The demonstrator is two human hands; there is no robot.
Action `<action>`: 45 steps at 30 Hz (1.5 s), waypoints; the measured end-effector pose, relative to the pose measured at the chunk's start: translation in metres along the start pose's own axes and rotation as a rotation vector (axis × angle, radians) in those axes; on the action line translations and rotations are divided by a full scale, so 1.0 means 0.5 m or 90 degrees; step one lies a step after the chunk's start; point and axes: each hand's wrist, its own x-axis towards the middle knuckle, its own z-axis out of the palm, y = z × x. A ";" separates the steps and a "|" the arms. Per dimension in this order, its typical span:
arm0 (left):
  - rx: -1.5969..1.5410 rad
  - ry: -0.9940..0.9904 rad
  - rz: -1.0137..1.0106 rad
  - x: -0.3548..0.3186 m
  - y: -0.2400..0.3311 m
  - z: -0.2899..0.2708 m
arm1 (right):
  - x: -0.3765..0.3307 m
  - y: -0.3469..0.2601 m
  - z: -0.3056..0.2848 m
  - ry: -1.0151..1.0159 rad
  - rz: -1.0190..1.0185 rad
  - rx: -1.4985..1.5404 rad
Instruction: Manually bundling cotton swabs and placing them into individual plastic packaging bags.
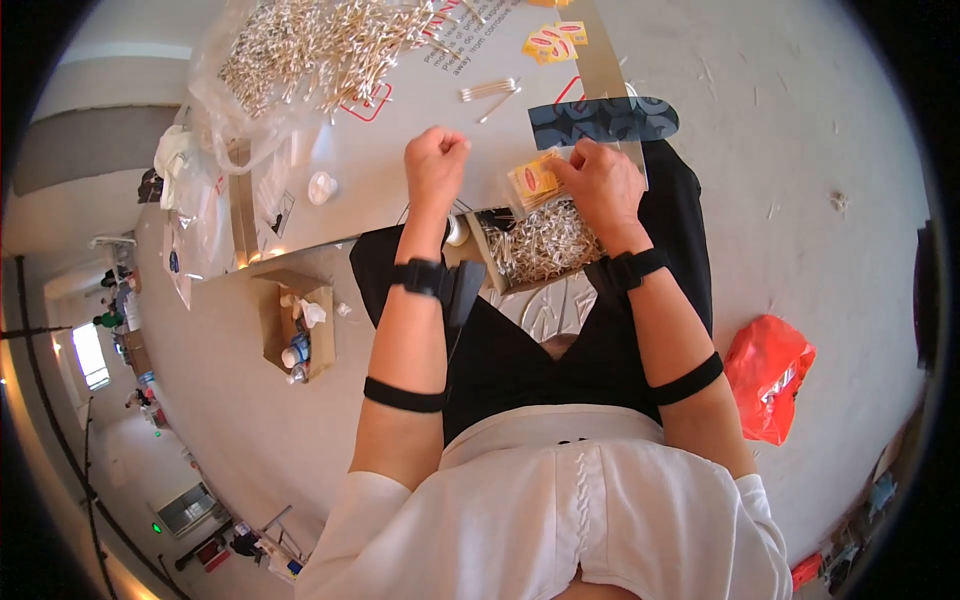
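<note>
My right hand (605, 188) pinches the edge of a small clear plastic bag (532, 182) with a yellow printed card and cotton swabs inside. The bag hangs over the near table edge, above an open cardboard box (540, 240) full of loose cotton swabs in my lap. My left hand (437, 165) is closed above the table, left of the bag; whether its curled fingers hold anything is hidden. Beyond my hands a few cotton swabs (488, 92) lie side by side, one of them apart at an angle.
A big heap of cotton swabs (310, 50) spills from a clear bag at the far left. Yellow cards (555, 42) and a dark patterned strip (600, 121) lie at right. A small white round container (322, 188) stands left; a cardboard box (292, 325) and red bag (768, 378) are on the floor.
</note>
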 end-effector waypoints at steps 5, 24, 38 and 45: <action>0.270 0.042 0.118 0.072 0.020 0.061 | 0.003 -0.001 0.002 0.006 -0.005 0.007; -0.224 -0.146 0.098 -0.132 0.061 -0.065 | 0.001 0.001 0.003 0.005 0.018 -0.013; 0.216 -0.187 0.016 -0.192 0.014 -0.079 | 0.005 0.001 0.007 0.003 0.006 -0.008; 0.216 -0.196 0.027 -0.180 0.033 -0.058 | 0.005 0.001 0.004 -0.010 0.011 -0.010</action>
